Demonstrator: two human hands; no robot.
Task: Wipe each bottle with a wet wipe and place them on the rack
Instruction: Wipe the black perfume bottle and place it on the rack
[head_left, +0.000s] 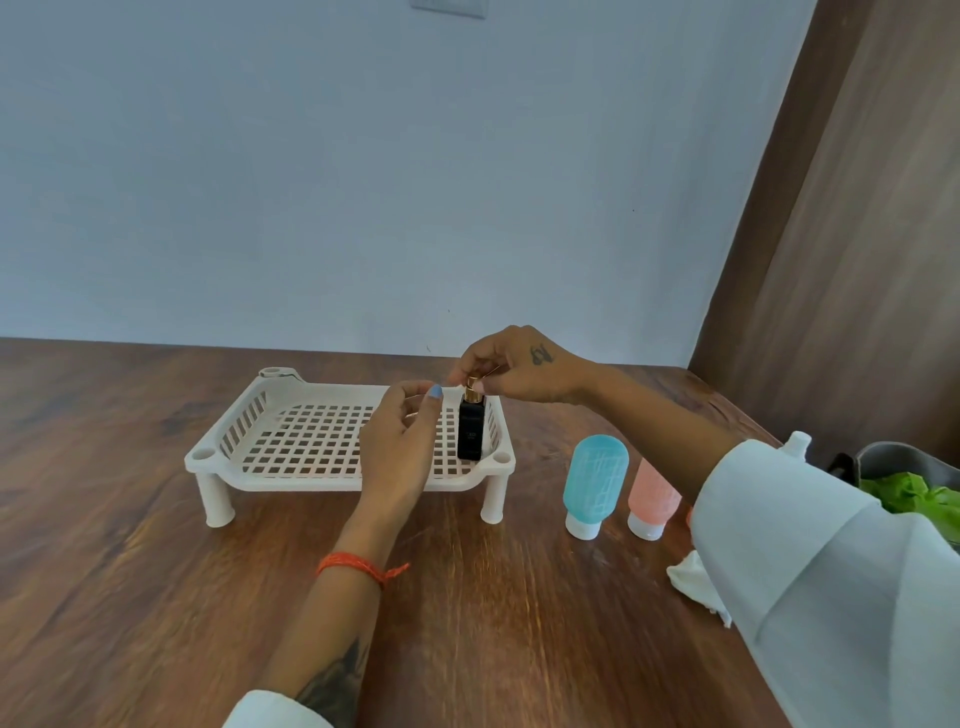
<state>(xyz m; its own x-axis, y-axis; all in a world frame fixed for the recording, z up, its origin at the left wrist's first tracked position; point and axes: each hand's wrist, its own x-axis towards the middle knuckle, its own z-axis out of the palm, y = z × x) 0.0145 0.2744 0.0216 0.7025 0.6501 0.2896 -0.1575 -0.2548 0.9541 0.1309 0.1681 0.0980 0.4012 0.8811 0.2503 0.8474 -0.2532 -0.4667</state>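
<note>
black bottle (470, 434) stands upright on the rack (311, 441), in its near right corner, base on the grid floor. gold top (471, 387) sticks up above the rack wall.

right hand (511, 366) reaches in from the right and pinches the gold top with thumb and fingertips, so it's grasping the bottle at the cap. white sleeve (810, 571) on that arm fills the lower right.

left hand (400, 441) hovers over the rack just left of the bottle, fingers curled inward with the thumb tip near the cap. can't tell if it's touching the bottle or holding anything small; nothing clearly in it. orange thread band (358, 566) on that wrist.

rack is white plastic, slotted sides, four short legs, sitting on the wooden table (156, 597). only the black bottle is on it.

on the table right of the rack: blue bottle (595, 483) and pink bottle (652, 501), both standing cap-down, just beside each other, pink one partly behind the right forearm. a white bottle tip (797, 444) shows above the sleeve.

white wipe (693, 577) lies crumpled on the table near the right elbow, partly hidden by the sleeve.

far right edge: dark pan (893, 457) with green leaves (919, 496).
</note>
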